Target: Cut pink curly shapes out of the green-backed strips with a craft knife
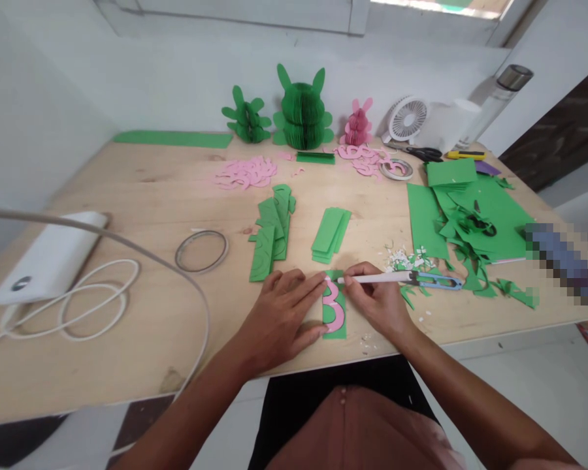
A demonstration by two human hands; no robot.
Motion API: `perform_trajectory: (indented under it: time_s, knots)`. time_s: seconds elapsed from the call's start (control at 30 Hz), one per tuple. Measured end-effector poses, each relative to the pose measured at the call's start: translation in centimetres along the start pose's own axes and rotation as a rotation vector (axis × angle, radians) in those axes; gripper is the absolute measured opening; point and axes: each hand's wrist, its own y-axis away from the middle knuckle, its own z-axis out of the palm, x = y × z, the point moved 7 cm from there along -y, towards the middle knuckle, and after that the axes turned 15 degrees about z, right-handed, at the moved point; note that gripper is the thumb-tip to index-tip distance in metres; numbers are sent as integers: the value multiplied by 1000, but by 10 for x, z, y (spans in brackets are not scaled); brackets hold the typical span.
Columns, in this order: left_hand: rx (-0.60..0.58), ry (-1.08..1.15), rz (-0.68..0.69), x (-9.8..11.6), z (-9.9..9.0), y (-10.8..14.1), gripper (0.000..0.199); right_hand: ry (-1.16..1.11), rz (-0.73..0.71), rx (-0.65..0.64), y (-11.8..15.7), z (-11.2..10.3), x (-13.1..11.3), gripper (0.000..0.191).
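My left hand (287, 313) lies flat with its fingers stretched out, fingertips and thumb pressing on a curved pink paper cutout (338, 316). That cutout rests on a green paper strip (340, 334) near the table's front edge. In my right hand (379, 300), a white pen (387, 277) with a blue end is pinched close to its tip, which meets the paper at the cutout's upper right edge. Beyond the hands lie blank green strips (330, 234). Left of these is a stack of green strips (263, 253) marked with curved outlines.
Pink cutouts (249, 173) are heaped farther back. Paper figures, including a large green one (304, 116), stand by the wall. Green sheets (509, 215) and scraps lie right, near scissors (416, 151) and a small fan (408, 119). A tape roll (202, 251) and white power bank (53, 254) are left.
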Motion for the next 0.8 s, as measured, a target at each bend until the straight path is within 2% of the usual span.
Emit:
perform_trajectory:
  time_s: [0.37,0.8]
  knots:
    - [12,7,-14,0,-1,0,51,-62,-103,-12,3,-1,-3,17]
    - [19,15,-36,-1,-2,0,49,95,-256,-1,13,3,-11,20]
